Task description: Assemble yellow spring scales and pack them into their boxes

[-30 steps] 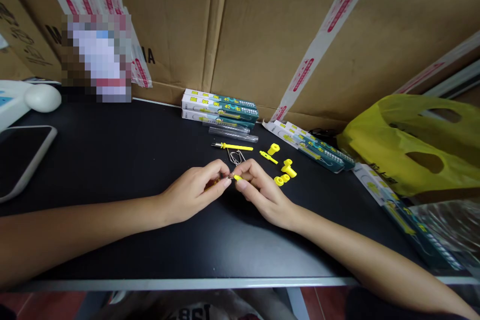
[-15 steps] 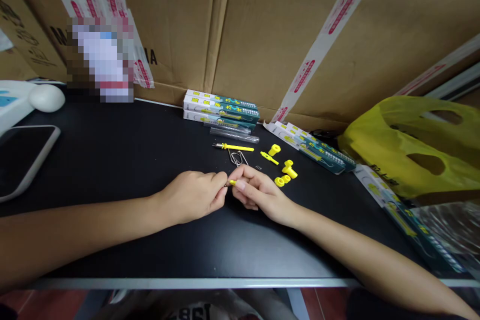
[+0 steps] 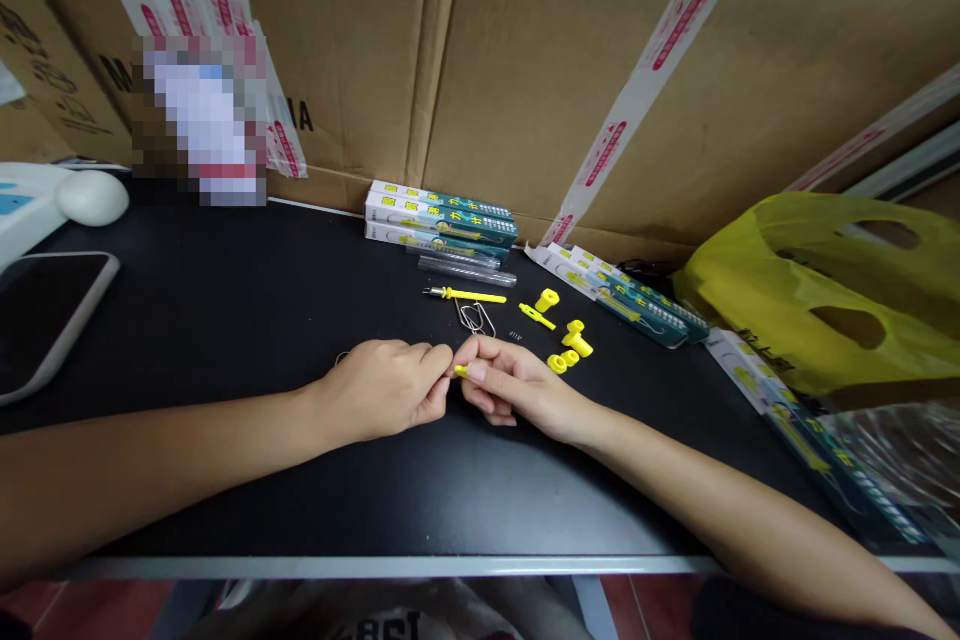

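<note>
My left hand (image 3: pixel 394 385) is closed, its thumb and forefinger pinched together; a thin curved wire hook (image 3: pixel 341 357) peeks out behind it. Meeting it fingertip to fingertip, my right hand (image 3: pixel 517 382) pinches a small yellow plastic piece (image 3: pixel 460 372). The joint between the two is mostly hidden by fingers. Just beyond my hands lie a yellow rod with a metal end (image 3: pixel 469 296), some bent wire hooks (image 3: pixel 475 319) and a small spring (image 3: pixel 515 335). To the right are a slotted yellow piece (image 3: pixel 537 316), a yellow cap (image 3: pixel 547 300) and several other yellow parts (image 3: pixel 577 344).
Clear plastic tubes (image 3: pixel 467 271) lie before stacked printed boxes (image 3: pixel 441 220). More boxes (image 3: pixel 622 295) and a yellow plastic bag (image 3: pixel 780 270) stand right. A phone (image 3: pixel 52 320) rests at the left of the black table (image 3: pixel 262 500). Cardboard (image 3: pixel 510 70) walls the back.
My hands stay together, with the right shifted slightly left and the yellow piece closer to my left fingertips. A curve of wire now shows behind my left hand.
</note>
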{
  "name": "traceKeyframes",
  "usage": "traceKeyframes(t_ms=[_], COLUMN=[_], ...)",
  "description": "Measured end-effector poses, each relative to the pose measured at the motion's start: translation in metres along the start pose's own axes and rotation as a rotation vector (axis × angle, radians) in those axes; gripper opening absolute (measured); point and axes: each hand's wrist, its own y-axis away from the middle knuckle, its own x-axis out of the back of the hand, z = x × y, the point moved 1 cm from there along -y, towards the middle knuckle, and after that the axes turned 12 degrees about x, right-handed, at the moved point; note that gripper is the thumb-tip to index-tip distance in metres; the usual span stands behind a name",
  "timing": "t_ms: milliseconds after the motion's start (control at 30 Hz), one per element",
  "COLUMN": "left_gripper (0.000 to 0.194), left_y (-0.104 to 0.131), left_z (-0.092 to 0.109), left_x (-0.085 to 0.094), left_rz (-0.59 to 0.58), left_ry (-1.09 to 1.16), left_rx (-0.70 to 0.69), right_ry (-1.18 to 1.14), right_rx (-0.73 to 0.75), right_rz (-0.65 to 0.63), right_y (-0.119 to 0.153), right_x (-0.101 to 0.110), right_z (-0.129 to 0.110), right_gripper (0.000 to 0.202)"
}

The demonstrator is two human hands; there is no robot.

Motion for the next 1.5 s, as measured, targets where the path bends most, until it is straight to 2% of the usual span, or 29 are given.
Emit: traceKeyframes(t_ms=[167,267,500,800,967,1167,1267,1400,1500], left_gripper=[0.019,0.021,0.021,0.018,0.016,0.017,0.016,0.018,0.020], left_y=[-0.0010,-0.0019,-0.0024,-0.0016,-0.0010,0.0000,-0.0008,-0.0023,-0.0025], left_z=[-0.0021,-0.0035,-0.0032,-0.0035,-0.0041,-0.0059,-0.0056,-0.0050,-0.0042], left_x=[0.0000,0.0006,0.0016,-0.0004,-0.0003,-0.0051,-0.0042,-0.0005,-0.0003], left_rz=[0.053,0.112,0.064,0.087,0.044,0.020,-0.032,-0.130,-0.152], left_ry=[0.070,0.037,-0.031,-0.041,-0.068,0.045,0.102,0.154,0.142], left_rx=[0.054,0.006,-0.013,-0.018,-0.032,0.011,0.058,0.114,0.124], right_ry=[-0.020,-0.064,-0.105,-0.089,-0.078,-0.048,-0.021,0.090,0.238], right_rx=[-0.004,-0.008,-0.006,0.001,0.000,0.001,0.018,0.076,0.146], right_rz=[0.024,0.066,0.095,0.095,0.088,0.059,0.040,0.053,0.067], right_y=[-0.0006,-0.0010,-0.0019,-0.0019,-0.0022,-0.0017,-0.0016,-0.0020,-0.0010], right_x=[0.0014,0.0035,0.0047,0.0058,0.0054,0.0056,0.0060,0.0066,0.0057], right_z=[-0.0013,-0.0018,-0.0014,0.0015,0.0008,0.0012,0.0013,-0.0002,-0.0018], right_gripper=[0.023,0.021,0.024,0.025,0.024,0.025,0.024,0.026,0.024])
